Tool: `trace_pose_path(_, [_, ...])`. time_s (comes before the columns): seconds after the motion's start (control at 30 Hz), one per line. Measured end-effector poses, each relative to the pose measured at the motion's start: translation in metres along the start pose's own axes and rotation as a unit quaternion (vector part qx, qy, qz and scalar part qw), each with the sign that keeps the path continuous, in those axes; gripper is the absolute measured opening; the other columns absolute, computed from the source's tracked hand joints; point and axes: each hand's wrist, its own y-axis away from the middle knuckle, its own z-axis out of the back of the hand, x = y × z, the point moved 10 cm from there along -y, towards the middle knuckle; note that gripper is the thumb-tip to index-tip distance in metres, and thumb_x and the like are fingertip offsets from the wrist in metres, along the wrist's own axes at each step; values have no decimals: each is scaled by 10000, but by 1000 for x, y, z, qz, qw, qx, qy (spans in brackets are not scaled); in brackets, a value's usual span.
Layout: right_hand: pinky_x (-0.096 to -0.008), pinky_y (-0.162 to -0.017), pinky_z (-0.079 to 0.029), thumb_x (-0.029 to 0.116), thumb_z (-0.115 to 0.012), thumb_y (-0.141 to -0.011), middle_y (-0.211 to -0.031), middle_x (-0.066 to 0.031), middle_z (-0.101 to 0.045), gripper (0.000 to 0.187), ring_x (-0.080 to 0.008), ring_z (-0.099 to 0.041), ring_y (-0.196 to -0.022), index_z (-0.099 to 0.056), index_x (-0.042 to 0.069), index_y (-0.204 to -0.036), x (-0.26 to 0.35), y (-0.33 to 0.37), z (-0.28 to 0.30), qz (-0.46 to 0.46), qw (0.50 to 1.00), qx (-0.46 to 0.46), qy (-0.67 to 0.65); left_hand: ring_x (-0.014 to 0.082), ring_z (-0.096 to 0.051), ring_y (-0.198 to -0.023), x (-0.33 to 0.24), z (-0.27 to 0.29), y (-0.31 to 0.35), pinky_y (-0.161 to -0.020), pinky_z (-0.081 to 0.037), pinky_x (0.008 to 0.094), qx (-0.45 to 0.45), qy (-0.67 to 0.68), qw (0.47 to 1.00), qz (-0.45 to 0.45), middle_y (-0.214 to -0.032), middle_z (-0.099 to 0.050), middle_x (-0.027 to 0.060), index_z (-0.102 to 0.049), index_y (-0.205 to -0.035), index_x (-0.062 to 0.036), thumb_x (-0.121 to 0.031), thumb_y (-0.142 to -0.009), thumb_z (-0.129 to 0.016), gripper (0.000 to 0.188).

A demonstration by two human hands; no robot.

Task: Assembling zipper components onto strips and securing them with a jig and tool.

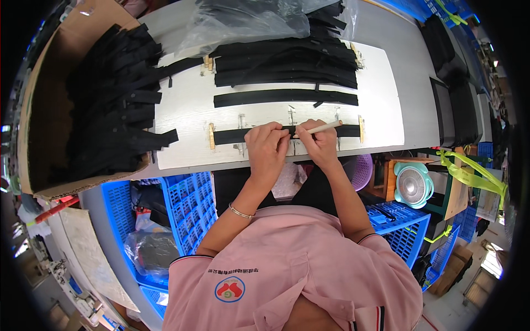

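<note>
A black fabric strip (232,135) lies flat across the white board (381,110), between two yellowish tape marks. My left hand (266,150) is closed with its fingertips pinching the strip near its middle. Just to the right, my right hand (318,144) grips a pale pencil (327,127), its point slanting down to the left onto the strip. The two hands are close together, a small gap between them. Beyond them lies another single black strip (276,98), and past that a stack of black strips (284,66) partly under clear plastic.
On the left a cardboard box (36,138) holds a heap of black strips, several sticking out over the board. A clear plastic bag (243,25) lies at the back. Below the table edge stand blue crates (190,204) and a turquoise fan (414,185); black bins (461,105) are at right.
</note>
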Motion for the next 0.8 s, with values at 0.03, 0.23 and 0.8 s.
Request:
trace_pose_path(0.03, [-347, -560, -469, 80, -700, -897, -680, -108, -675, 123, -258, -644, -596, -710, 12, -795, 4, -1, -1, 13, 1000, 9, 8, 248, -606, -981, 0, 0, 0, -912, -409, 397, 1, 0, 1000, -1, -1013, -681, 34, -727, -914, -64, -63, -793, -786, 134])
trace_pose_path(0.23, [-346, -537, -464, 83, -709, -884, -680, -99, -681, 134, -256, -639, -566, -705, 13, -769, 10, -3, -1, 29, 999, 16, 25, 245, -608, -991, 0, -2, 0, -919, -410, 398, 5, -1, 1000, -4, -1020, -683, 30, -732, -913, -71, -60, -788, -788, 137])
trace_pose_path(0.8, [-239, -637, -452, 114, -637, -1000, -760, -30, -673, 180, -72, -572, -705, -721, -30, -933, -73, 25, 107, -143, 978, -127, -88, 248, -622, -1000, -19, -18, -5, -930, -410, 393, 23, -20, 999, -16, -1048, -701, 37, -739, -922, -76, -73, -816, -783, 114])
